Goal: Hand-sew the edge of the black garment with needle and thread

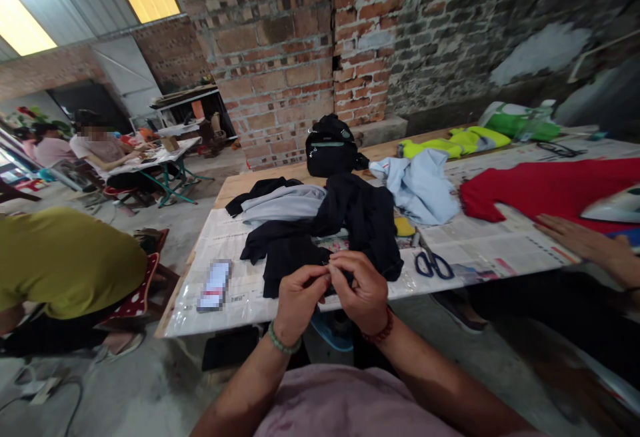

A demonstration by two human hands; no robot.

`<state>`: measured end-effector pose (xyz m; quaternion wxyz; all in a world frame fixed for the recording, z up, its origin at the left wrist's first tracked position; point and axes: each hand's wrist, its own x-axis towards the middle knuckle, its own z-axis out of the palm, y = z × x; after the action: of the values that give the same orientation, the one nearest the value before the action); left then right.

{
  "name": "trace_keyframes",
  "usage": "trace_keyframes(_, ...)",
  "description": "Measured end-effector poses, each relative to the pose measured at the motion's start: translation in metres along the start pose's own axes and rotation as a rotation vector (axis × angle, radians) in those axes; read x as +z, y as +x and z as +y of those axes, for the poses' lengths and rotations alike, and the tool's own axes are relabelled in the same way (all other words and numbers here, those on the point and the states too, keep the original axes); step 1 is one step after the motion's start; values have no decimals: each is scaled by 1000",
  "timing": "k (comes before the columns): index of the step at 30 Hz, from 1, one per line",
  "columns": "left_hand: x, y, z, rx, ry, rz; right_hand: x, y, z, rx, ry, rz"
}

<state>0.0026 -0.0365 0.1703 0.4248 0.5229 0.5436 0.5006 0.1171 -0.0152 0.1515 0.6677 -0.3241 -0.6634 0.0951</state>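
Observation:
Close together at the table's near edge, my left hand (300,296) and my right hand (364,288) are both closed, fingertips pinched and meeting. Whatever sits between the fingertips is too small to make out. Right behind them lies a black garment (287,260), bunched on the table, its near edge partly hidden by my hands. Light grey cloth (285,204) is folded in with the black fabric. To the right of my right hand rest dark-handled scissors (434,266), beside a small yellow object (404,226).
A phone (215,285) lies left on the newspaper-covered table (200,257). Behind the garments are a black backpack (330,150) and light-blue garment (420,187). At right, a co-worker's hand (583,240) rests by red cloth (530,187) and an iron (617,205). Another person (70,264) sits left.

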Motion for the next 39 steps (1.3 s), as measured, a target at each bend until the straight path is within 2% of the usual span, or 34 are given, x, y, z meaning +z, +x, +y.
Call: trace_keyframes(39,2,2,-2,2,10,-12,1,1,2,34,3,5)
